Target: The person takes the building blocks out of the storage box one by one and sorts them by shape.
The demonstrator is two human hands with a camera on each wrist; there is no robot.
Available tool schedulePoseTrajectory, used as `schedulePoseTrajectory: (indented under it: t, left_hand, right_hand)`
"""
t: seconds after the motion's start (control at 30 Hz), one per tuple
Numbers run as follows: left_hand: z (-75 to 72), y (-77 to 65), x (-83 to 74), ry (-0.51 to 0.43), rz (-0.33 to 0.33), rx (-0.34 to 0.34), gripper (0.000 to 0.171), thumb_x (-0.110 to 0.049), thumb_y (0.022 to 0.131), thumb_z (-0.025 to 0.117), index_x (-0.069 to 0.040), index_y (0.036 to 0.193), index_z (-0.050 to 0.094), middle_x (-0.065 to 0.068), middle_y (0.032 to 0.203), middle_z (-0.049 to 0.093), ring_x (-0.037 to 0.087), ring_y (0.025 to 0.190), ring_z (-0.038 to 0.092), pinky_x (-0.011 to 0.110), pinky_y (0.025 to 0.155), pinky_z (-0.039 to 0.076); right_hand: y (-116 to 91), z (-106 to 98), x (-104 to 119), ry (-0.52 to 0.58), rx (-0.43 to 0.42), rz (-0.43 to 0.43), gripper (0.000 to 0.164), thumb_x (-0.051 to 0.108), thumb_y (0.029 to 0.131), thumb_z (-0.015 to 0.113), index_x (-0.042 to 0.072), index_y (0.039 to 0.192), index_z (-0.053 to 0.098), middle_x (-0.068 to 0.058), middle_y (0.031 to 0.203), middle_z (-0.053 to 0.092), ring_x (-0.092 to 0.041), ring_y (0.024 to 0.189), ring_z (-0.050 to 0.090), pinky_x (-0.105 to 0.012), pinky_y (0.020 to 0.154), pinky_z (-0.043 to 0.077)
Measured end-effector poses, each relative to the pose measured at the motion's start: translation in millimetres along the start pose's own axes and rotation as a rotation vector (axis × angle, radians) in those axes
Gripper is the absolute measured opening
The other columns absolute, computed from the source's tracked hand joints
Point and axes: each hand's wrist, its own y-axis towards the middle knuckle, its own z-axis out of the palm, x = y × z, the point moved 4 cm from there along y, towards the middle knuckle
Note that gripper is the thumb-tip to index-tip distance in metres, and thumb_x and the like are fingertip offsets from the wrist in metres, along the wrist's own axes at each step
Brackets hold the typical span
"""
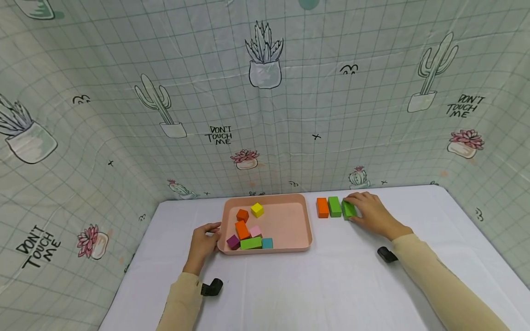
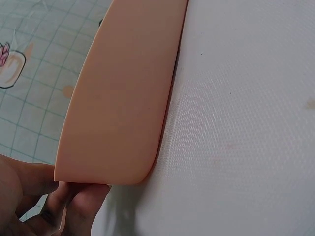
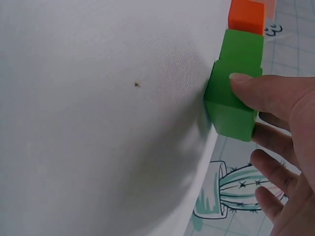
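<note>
**Right hand clamps a green block at the far edge of a white table**

Starting at the left, grid-printed cloth (image 1: 124,124) climbs the side and runs round the back and right, drawn with potted cacti and the words "DON'T TOUCH ME". Below it spreads the white table (image 1: 290,289), its covering finely textured in the wrist views.

In comes a beige left sleeve (image 1: 180,303), a black fitting (image 1: 212,288) at its cuff, and here's the left hand (image 1: 203,243), fingers apart, touching the left end of the pink tray (image 1: 285,220). Inside, to the left: a purple block (image 1: 233,242), orange-red cube (image 1: 242,215), orange block (image 1: 242,230), long green block (image 1: 251,243), pink block (image 1: 256,231), yellow cube (image 1: 257,210) and blue block (image 1: 267,243). The tray's right half shows bare floor.

Just past the tray, along the far edge, it's a row: upright orange block (image 1: 322,208), middle green block (image 1: 334,207), then the end green block (image 3: 229,108), clamped between the thumb and fingers of the right hand (image 1: 374,214). Shadow falls under that hand, and a dark speck (image 3: 137,84) dots the white nearby. Far right, the other beige sleeve (image 1: 439,280) slants in.
</note>
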Motion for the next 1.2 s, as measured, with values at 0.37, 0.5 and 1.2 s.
schedulePoseTrajectory:
  t: [0.37,0.5,1.2]
  left_hand:
    - [-1.3,-1.6,0.9,0.008,0.003,-0.006,0.032,0.006,0.101,0.06,0.013,0.131,0.067,0.023,0.11,0.063,0.009,0.057,0.052,0.02,0.051,0.047]
    - [-1.5,-1.8,1.2,0.004,-0.002,-0.005,0.032,0.005,0.101,0.059,0.013,0.131,0.067,0.023,0.11,0.062,0.009,0.057,0.052,0.02,0.051,0.047]
    - [0.6,1.1,2.6,-0.015,0.019,-0.003,0.032,0.007,0.099,0.059,0.014,0.13,0.067,0.024,0.109,0.064,0.008,0.055,0.054,0.019,0.049,0.047]
  right_hand:
    - [6.9,3.8,-1.4,0.019,0.044,0.014,0.055,0.012,0.092,0.083,-0.003,0.141,0.063,-0.024,0.143,0.06,-0.048,0.132,0.052,-0.068,0.108,0.039]
    - [9.6,5.9,-3.3,0.032,0.053,0.025,0.055,0.012,0.093,0.081,-0.003,0.142,0.061,-0.024,0.145,0.059,-0.049,0.134,0.051,-0.068,0.108,0.039]
    - [11.1,-0.4,6.6,0.043,0.002,0.002,0.059,0.012,0.093,0.081,-0.005,0.144,0.058,-0.029,0.148,0.054,-0.051,0.134,0.048,-0.071,0.108,0.037]
